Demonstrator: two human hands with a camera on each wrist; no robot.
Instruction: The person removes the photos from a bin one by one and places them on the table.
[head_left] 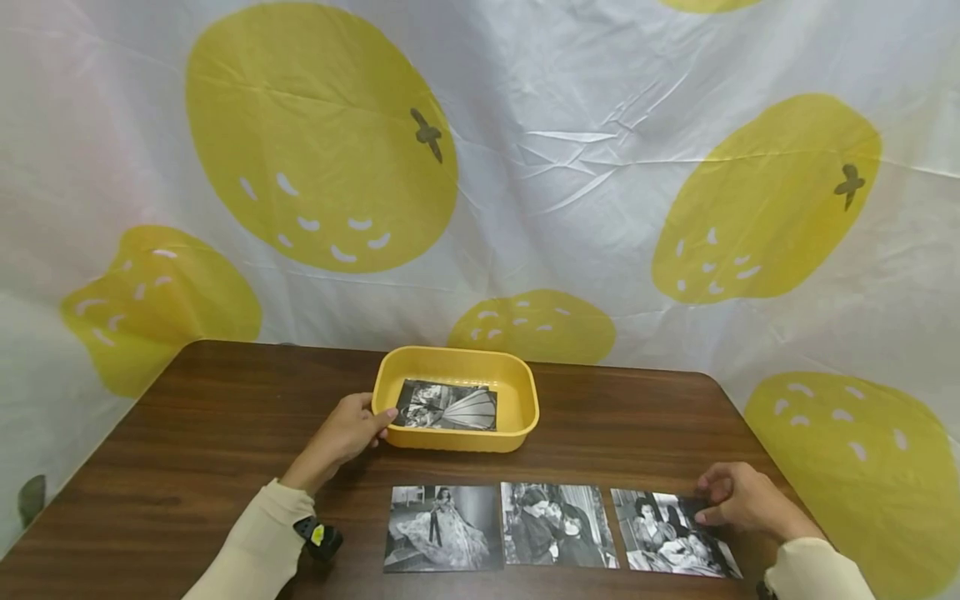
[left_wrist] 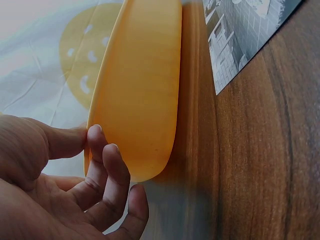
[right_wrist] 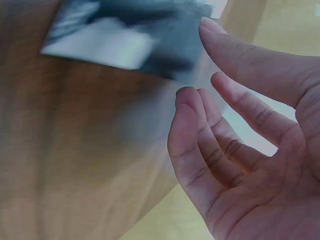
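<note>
My left hand pinches the near left corner of a yellow plastic tray, thumb over the rim and fingers outside the wall. Several black-and-white photo prints lie stacked inside the tray. In front of it, three more photos lie in a row: a figure in a wide gown, two people close together, and a seated woman. Beside that last photo's far right corner is my right hand, its fingers loosely bent with nothing between them. The right wrist view shows that photo blurred beyond the thumb.
Everything stands on a dark brown wooden table with rounded far corners. Close behind its far edge hangs a white cloth printed with big yellow fruit. A dark band with a watch-like piece sits at my left wrist.
</note>
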